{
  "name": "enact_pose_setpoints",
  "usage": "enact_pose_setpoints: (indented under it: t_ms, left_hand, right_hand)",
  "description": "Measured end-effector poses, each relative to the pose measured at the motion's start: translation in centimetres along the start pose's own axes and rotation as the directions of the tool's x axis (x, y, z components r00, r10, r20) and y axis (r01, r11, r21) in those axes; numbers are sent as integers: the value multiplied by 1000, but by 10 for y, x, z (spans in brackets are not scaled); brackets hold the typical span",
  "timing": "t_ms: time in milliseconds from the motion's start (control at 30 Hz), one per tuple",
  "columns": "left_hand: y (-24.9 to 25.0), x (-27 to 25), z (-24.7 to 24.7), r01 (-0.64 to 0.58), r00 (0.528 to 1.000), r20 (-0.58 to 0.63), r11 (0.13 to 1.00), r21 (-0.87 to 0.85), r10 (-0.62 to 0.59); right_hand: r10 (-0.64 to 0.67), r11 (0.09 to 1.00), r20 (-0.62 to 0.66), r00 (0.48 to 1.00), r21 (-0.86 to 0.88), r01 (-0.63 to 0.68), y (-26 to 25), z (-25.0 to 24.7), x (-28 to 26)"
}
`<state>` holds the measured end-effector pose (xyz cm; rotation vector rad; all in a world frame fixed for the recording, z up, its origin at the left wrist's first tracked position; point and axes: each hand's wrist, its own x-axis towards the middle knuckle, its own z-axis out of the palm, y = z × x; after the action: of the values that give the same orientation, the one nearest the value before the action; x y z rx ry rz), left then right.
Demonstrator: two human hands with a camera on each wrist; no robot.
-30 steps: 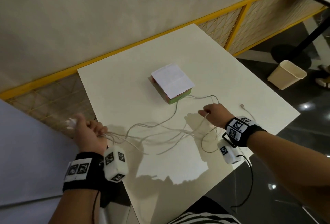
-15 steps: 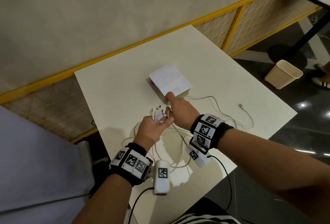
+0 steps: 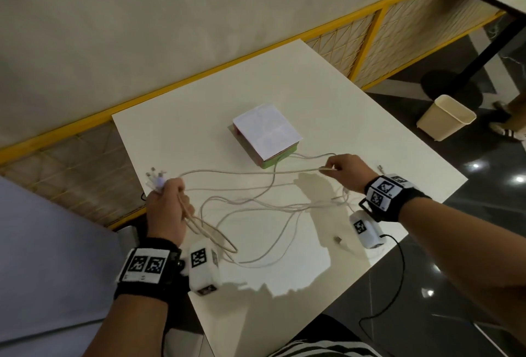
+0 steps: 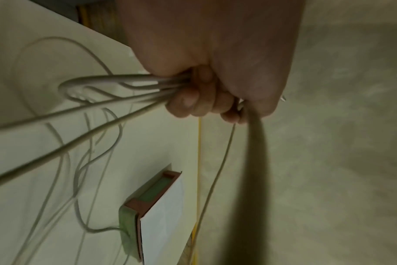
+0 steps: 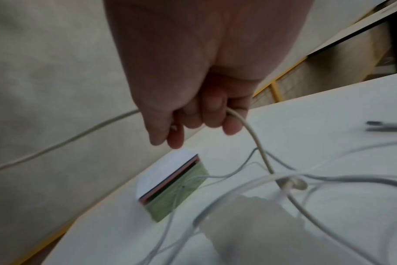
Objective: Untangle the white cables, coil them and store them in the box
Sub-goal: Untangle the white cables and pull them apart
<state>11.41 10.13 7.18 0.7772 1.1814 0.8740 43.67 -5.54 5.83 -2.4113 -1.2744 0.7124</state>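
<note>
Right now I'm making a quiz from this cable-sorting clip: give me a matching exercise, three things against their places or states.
Things:
1. left hand
2. right hand
3. box

States:
A. lies closed on the table
B. grips a bundle of cable ends
C. pinches a single cable

Pairs: 1-B, 2-C, 3-A

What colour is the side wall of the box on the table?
Green on the box, with a reddish-brown rim beneath the white top; the right wrist view shows it best.

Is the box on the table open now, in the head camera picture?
No, the box has its white lid lying flat on top, and the white cables lie outside it on the table.
</note>
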Motion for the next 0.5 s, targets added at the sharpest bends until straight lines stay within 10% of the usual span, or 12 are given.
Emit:
enact_pose_setpoints:
  t_ms: [500]
  left_hand:
    - [-6,8,-14,-20,993,-112,1000,9,21]
  right_hand:
    - [160,969,-245,956,-143,-199,68,-40,8]
